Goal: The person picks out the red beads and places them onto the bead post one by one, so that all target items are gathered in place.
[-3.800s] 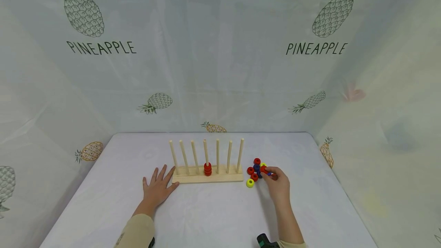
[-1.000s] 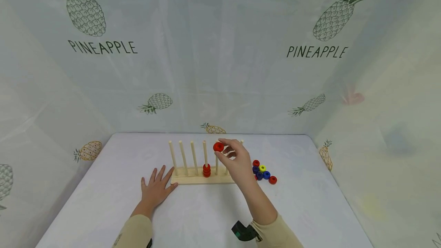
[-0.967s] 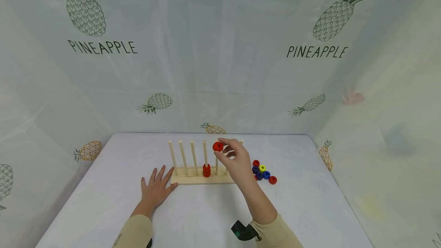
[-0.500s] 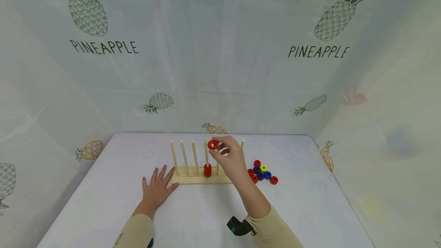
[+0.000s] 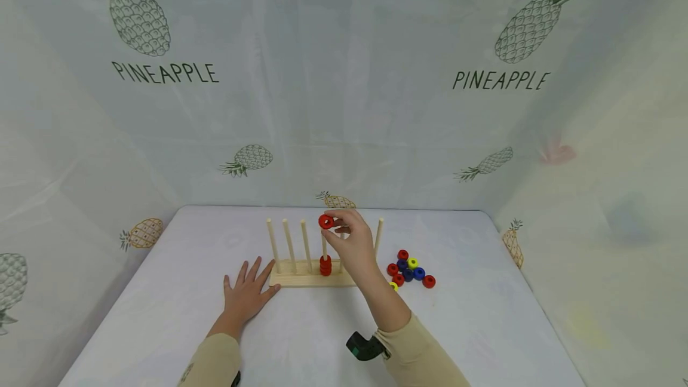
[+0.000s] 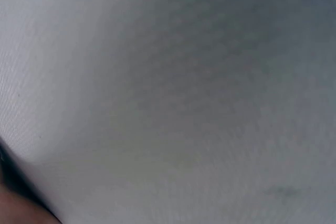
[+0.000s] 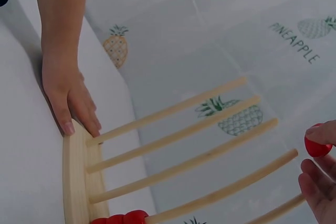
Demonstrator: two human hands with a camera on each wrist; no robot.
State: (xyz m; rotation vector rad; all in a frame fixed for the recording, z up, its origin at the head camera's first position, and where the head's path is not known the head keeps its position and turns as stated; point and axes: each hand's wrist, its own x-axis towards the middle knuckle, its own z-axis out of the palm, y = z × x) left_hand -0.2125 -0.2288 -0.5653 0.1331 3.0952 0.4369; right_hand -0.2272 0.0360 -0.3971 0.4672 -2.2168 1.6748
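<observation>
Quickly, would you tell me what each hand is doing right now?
Left hand: open, flat on the table, touching the wooden rack.
Right hand: pinching a red ring.

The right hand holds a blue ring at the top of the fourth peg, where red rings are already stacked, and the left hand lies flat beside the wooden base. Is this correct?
Not quite: the ring pinched by the right hand is red, not blue, as the head view shows. The rest stands: it is at the top of the fourth peg, above the stacked red rings, and the left hand lies flat beside the wooden base.
</observation>
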